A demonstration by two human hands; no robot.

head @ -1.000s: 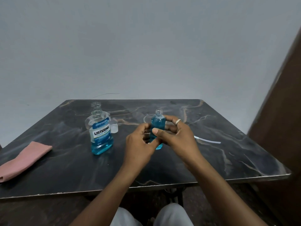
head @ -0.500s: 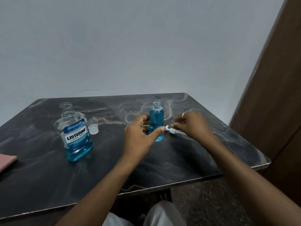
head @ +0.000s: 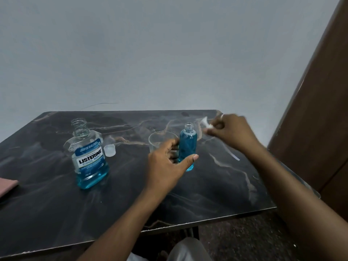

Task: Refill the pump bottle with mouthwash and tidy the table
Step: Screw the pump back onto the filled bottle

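Observation:
A small clear pump bottle (head: 188,146) full of blue mouthwash stands upright and uncapped in the middle of the dark marble table (head: 56,204). My left hand (head: 167,162) wraps around its lower half. My right hand (head: 233,130) is raised to the right of the bottle's neck and pinches the white pump head (head: 206,124); its thin dip tube (head: 230,153) trails down to the right, blurred. The open Listerine bottle (head: 88,155), about a third full, stands at the left with its clear cap (head: 110,150) lying beside it.
An empty clear cup (head: 160,139) stands just behind my left hand. A pink cloth (head: 7,186) lies at the table's left edge. A brown wooden door (head: 320,119) rises close to the table's right side. A grey wall is behind.
My right hand let go of the small bottle, took the pump head off the table and lifted it up to the right. The camera view turned rightward.

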